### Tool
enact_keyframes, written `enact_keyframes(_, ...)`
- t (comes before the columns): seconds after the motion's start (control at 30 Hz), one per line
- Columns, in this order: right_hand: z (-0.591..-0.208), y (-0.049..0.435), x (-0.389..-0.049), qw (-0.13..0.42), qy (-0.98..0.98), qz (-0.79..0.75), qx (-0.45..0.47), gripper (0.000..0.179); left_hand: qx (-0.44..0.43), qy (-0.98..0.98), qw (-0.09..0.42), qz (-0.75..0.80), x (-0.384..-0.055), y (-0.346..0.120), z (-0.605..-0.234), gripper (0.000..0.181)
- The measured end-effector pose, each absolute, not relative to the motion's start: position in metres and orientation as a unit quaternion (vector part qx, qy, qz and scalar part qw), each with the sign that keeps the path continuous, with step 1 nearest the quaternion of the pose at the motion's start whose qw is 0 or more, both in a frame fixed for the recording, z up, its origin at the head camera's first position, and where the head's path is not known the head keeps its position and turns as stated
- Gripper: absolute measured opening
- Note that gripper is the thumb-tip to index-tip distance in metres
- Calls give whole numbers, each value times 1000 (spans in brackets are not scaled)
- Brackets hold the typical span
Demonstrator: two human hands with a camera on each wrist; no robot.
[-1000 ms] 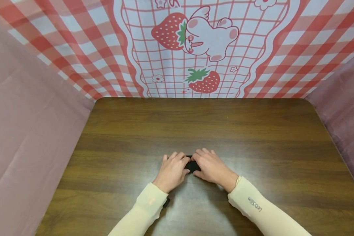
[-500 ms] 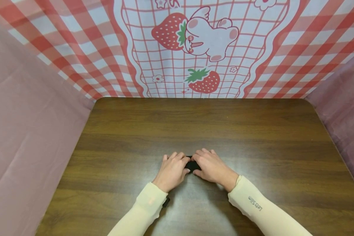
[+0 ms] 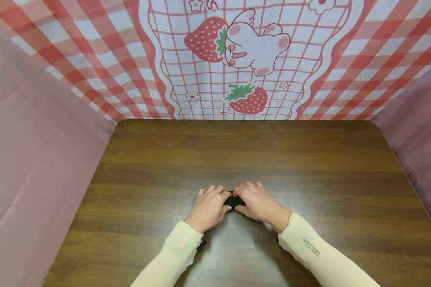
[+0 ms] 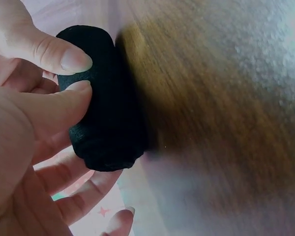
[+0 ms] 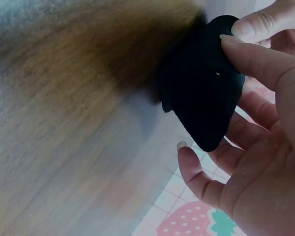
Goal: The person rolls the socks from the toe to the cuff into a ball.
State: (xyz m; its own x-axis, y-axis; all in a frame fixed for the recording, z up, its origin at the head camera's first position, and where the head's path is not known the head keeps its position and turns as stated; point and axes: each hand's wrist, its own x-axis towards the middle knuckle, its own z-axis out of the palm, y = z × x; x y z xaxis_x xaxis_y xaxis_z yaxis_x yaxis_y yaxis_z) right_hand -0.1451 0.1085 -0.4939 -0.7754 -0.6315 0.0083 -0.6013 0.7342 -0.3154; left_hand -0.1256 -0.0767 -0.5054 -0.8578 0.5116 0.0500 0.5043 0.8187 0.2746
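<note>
A small black rolled cloth bundle (image 3: 234, 202) lies on the wooden table between both hands. Its exact kind cannot be told. My left hand (image 3: 209, 207) grips its left end, thumb on the near side and fingers on the far side. At the other end, my right hand (image 3: 256, 203) holds it the same way. Up close in the left wrist view, the black bundle (image 4: 105, 108) looks thick and rounded, with both thumbs pressing on it. From the right wrist, the bundle (image 5: 201, 78) shows a loose, tapering end. Fingers hide much of its far side.
The brown wooden table (image 3: 251, 151) reaches back to a red-and-white checked cloth (image 3: 122, 59) printed with strawberries. Pink fabric (image 3: 39, 151) hangs along the left side, and more pink fabric (image 3: 416, 131) hangs on the right. A small black object (image 3: 202, 245) sits at the left cuff.
Hardly anything differs. Both hands keep their hold on the black bundle in the same spot, and the head view has tilted very slightly.
</note>
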Motion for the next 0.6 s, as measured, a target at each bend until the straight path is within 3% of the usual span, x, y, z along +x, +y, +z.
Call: enact_keyframes(0.6, -492, 113, -149, 76, 922, -159, -345, 24, 271, 950, -31, 154, -124, -77, -509, 41)
